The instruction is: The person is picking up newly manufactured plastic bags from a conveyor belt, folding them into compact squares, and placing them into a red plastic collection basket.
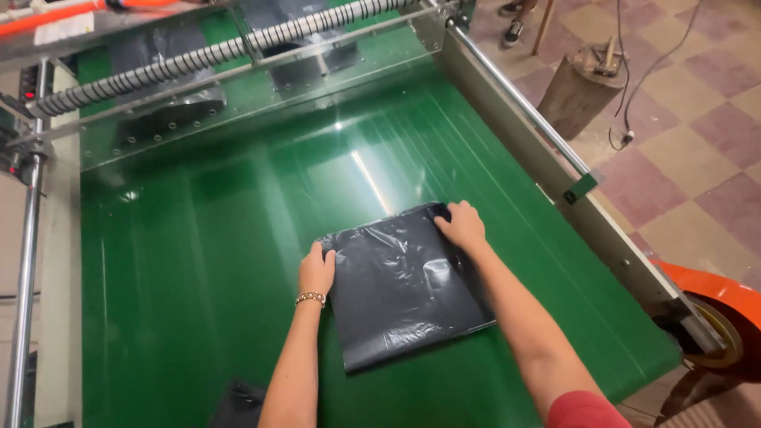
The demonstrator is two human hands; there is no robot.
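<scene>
Glossy green conveyor belt (198, 261) beside a checkered tile floor (697, 143) carries a flat black plastic bag (400, 289), left hand (316, 271) and right hand (462, 224) pressing flat on its edges.

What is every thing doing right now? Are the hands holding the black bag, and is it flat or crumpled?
Shiny black plastic bag: lying flat on the belt, a little wrinkled.
Left hand: open, pressed on the bag's left edge.
Right hand: open, resting on the bag's far right corner.
Wide green conveyor belt: glossy, carrying the bag.
Clear plastic guard: down, across the belt's far end.
Wooden stump: upright on the tiled floor.
</scene>
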